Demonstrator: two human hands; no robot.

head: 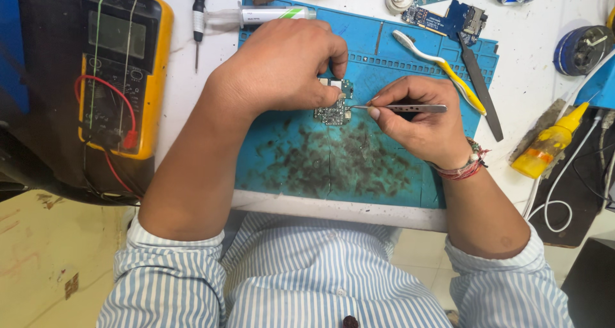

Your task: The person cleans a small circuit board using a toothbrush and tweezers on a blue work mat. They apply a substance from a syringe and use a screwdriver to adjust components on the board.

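While left hand (282,65) pinches small green circuit board (334,107), right hand (416,120) grips thin steel tweezers (400,108)

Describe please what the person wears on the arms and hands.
Both arms have rolled-up shirt sleeves with thin blue and white stripes: left sleeve, right sleeve. The right wrist wears a band of red and multicoloured threads. Both hands are bare; no rings or gloves are visible.

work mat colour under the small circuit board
Blue work mat with dark smudges, head view.
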